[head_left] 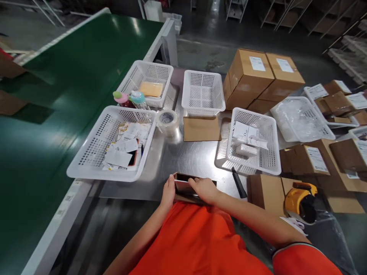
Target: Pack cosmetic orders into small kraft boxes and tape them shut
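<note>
The small open brown cardboard box (187, 185) at the steel table's near edge is largely covered: the left hand (168, 192) wraps its left end, the right hand (205, 189) lies across its top, and the orange shirt (197, 236) hides its lower side. What sits inside appears pale, but cannot be made out. Print on the paper slips (120, 151) in the white perforated plastic basket (86, 162) is too small to read. The yellow tape dispenser (301, 200) is half hidden behind a flat brown carton (265, 191).

Steel table (189, 158): baskets (249, 147), tape roll (168, 121)
</note>
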Available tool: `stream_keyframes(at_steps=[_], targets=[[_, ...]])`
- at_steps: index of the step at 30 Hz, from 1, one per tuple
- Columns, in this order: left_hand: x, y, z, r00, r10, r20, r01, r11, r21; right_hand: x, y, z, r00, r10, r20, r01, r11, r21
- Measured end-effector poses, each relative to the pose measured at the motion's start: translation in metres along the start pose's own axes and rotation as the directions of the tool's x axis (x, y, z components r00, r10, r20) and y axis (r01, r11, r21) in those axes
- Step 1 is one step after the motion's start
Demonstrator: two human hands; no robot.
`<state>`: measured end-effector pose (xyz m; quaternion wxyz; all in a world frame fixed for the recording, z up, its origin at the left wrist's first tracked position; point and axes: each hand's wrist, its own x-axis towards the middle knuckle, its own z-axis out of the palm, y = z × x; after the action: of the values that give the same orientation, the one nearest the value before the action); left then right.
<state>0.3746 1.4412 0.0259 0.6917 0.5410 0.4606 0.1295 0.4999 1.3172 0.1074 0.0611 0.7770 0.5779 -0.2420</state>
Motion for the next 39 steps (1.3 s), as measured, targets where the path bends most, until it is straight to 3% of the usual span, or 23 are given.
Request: stream_keyframes(at_steps=[4,8,10,15,17,19,21,22,24,26,34,37,39], targets=[[-0.003,-0.003,-0.001,1.0,0.026,-0.009,-0.026,1.0,-0.004,-0.003,-0.009,0.007,0.998,0.048,-0.035,-0.048,0.999,-0.018],[-0.005,-0.009,0.0,0.999,0.024,-0.039,-0.023,0.999,0.041,-0.007,0.002,-0.003,0.994,0.106,0.008,-0.106,0.99,0.096],[-0.006,-0.012,0.001,0.998,0.035,-0.044,-0.032,0.997,0.064,-0.006,0.007,-0.008,0.997,0.07,0.034,-0.074,0.99,0.12],[-0.009,-0.012,0.002,0.998,0.049,-0.025,-0.046,0.994,0.1,0.0,0.003,0.004,1.0,0.0,-0.007,0.0,1.0,-0.003],[-0.012,-0.009,-0.001,0.986,0.161,-0.049,-0.144,0.958,0.248,0.0,-0.001,0.019,0.997,0.0,-0.077,-0.007,0.996,-0.084],[-0.016,-0.003,-0.005,0.91,0.414,-0.039,-0.345,0.804,0.485,-0.002,-0.004,0.034,0.987,-0.026,-0.156,0.002,0.989,-0.148],[-0.019,0.005,-0.008,0.756,0.634,0.164,-0.558,0.492,0.668,-0.004,-0.006,0.046,0.973,-0.049,-0.223,0.009,0.984,-0.177],[-0.02,0.01,-0.008,0.676,0.661,0.327,-0.647,0.318,0.693,-0.004,-0.006,0.051,0.968,-0.054,-0.246,0.009,0.983,-0.181],[-0.022,0.02,-0.005,0.545,0.583,0.603,-0.759,0.038,0.649,-0.004,-0.007,0.056,0.96,-0.057,-0.273,0.007,0.983,-0.184],[-0.021,0.028,0.0,0.481,0.475,0.737,-0.8,-0.106,0.591,-0.003,-0.007,0.057,0.956,-0.055,-0.287,0.0,0.982,-0.187],[-0.012,0.05,0.013,0.498,0.205,0.843,-0.784,-0.308,0.538,-0.025,0.0,0.05,0.891,-0.129,-0.435,0.078,0.988,-0.133],[-0.018,0.056,0.021,0.518,0.116,0.847,-0.773,-0.36,0.522,-0.035,0.001,0.053,0.904,-0.038,-0.426,0.014,0.998,-0.059],[-0.022,0.058,0.027,0.555,0.034,0.831,-0.76,-0.386,0.524,-0.04,0.003,0.056,0.91,-0.049,-0.413,0.044,0.999,-0.02]])
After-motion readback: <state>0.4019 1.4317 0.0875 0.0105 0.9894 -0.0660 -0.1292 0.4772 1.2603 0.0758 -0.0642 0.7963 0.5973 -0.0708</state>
